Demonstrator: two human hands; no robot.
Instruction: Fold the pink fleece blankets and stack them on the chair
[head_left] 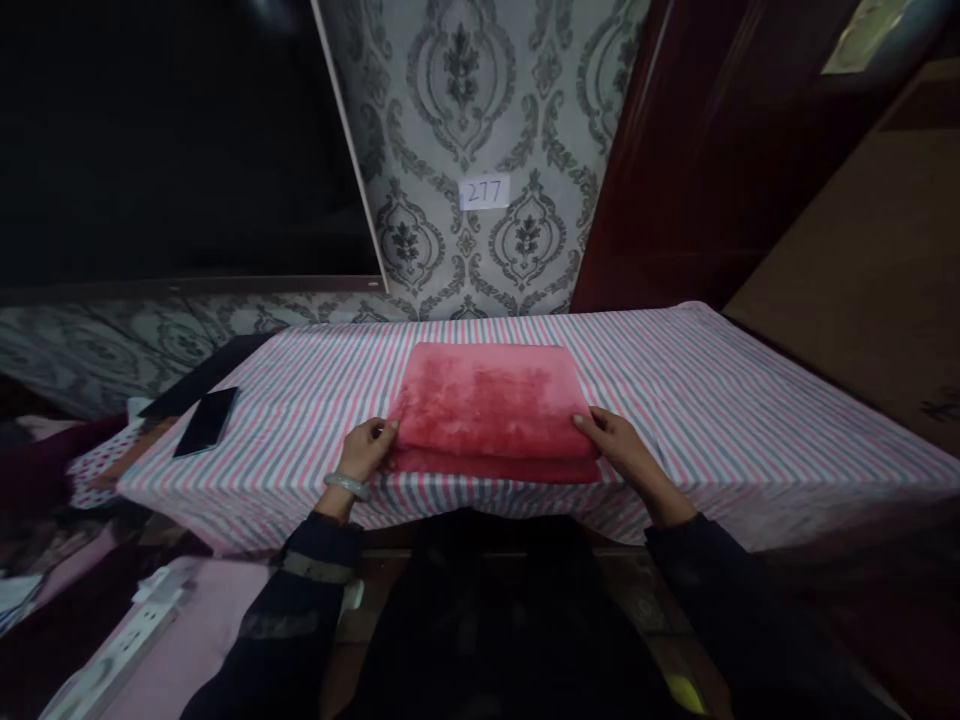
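Observation:
A folded red plush cloth [487, 400] lies near the front edge of a table covered with a striped cloth [675, 390]. Its top is lighter pink toward the back and darker red in front, and a lower layer shows along the front edge. My left hand [367, 447] pinches the cloth's left front corner; a pale bangle [347, 486] circles that wrist. At the right front corner, my right hand [611, 438] grips the edge between thumb and fingers. Both hands touch the cloth at about the same height.
A dark phone [208, 422] rests at the table's left side. Behind stands a patterned wall with a paper label [484, 192] reading 277, and a large black screen [180, 140] is at upper left. A white power strip [124, 640] lies at lower left.

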